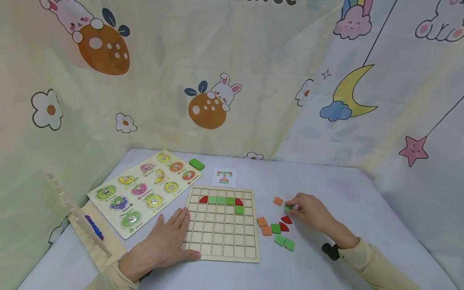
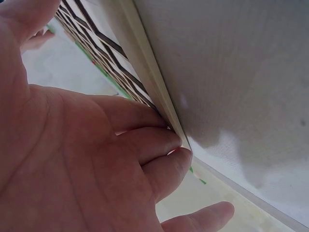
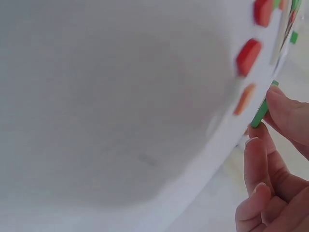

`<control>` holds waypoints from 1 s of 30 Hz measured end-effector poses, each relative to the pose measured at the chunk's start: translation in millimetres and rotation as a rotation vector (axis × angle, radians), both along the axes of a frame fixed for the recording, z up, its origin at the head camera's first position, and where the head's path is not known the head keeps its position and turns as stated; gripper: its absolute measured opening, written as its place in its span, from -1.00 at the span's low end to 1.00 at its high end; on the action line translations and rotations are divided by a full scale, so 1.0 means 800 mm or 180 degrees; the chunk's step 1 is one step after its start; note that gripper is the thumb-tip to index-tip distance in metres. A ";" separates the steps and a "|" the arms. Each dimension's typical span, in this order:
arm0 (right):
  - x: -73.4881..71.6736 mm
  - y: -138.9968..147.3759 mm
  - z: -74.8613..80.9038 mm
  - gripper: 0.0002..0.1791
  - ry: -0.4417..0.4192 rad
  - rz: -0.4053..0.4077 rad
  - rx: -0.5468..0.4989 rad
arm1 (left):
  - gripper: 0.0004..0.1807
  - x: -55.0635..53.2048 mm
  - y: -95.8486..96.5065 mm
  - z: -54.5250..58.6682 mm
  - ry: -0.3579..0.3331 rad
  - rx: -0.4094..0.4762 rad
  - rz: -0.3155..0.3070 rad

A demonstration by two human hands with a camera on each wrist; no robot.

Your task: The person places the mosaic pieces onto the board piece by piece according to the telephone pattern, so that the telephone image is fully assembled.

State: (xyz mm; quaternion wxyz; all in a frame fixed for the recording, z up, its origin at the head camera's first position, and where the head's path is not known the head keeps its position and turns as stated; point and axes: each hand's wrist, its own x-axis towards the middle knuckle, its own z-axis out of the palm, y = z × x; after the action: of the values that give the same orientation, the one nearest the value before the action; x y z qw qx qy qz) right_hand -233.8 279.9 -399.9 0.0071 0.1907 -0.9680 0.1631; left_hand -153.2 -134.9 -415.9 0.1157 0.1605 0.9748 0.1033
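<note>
A wooden grid board (image 1: 222, 229) lies in the middle of the table. My left hand (image 1: 159, 241) rests along its left edge with fingers extended, the thumb at the near edge; the left wrist view shows the fingertips against the board's side. In one upper row, green square tiles (image 1: 221, 200) sit between two red quarter-round tiles (image 1: 204, 199), and another green tile (image 1: 239, 210) lies below the right red one. Right of the board, my right hand (image 1: 311, 211) pinches a green square tile (image 3: 261, 111) between thumb and fingertip, over the loose tiles.
Loose orange tiles (image 1: 266, 230), red tiles (image 1: 284, 227) and green tiles (image 1: 289, 244) lie right of the board. Behind it are a pattern card (image 1: 224, 183) and a green block (image 1: 197, 164). A fruit puzzle board (image 1: 112, 213) and a wooden stand with blue beads (image 1: 95, 227) occupy the left.
</note>
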 end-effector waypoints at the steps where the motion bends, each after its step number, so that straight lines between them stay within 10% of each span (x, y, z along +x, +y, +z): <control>1: 0.000 -0.006 0.003 -0.66 -0.0022 -0.0001 -0.0030 | 0.35 0.000 0.000 0.000 0.0003 -0.0004 0.0000; 22: -0.013 -0.211 0.002 -0.73 0.0449 0.0985 -0.0093 | 0.35 -0.001 -0.001 -0.002 -0.0040 -0.0007 0.0038; 30: -0.022 -0.271 0.012 -0.73 0.0148 0.0957 -0.0024 | 0.34 0.000 -0.002 -0.001 0.0032 -0.0023 -0.0020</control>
State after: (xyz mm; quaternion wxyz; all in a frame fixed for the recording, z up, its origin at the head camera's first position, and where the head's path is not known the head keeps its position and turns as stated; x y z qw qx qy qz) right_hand -251.5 62.7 -390.2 0.0057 0.3372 -0.9275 0.1615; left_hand -153.4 -136.2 -416.7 0.1116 0.1637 0.9752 0.0986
